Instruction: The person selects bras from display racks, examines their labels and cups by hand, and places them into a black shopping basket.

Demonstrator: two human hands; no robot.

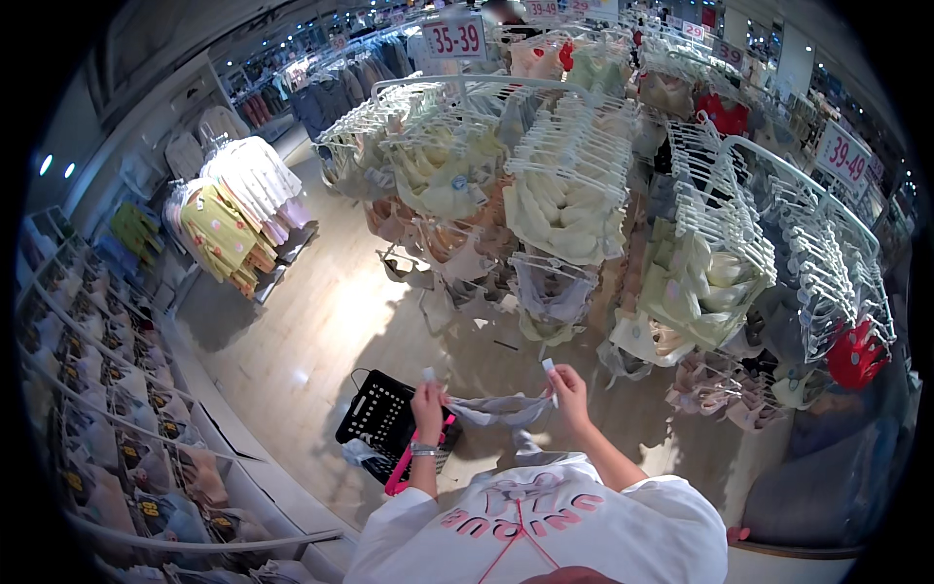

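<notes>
A grey bra, or a similar light garment, is stretched level between my two hands in front of my white printed shirt. My left hand grips one end, with a white clip or tag standing up above the fingers. At the other end my right hand pinches the garment together with a white piece, likely a hanger end or tag. Below my left forearm, a black plastic shopping basket with a pink handle sits low down, with some pale wrapped items at its side.
Racks of bras on white hangers stand ahead and to the right. A stand of long-sleeved pyjamas is at the left. Low divided bins of underwear line the near left, beside the pale wood floor. Price signs top the racks.
</notes>
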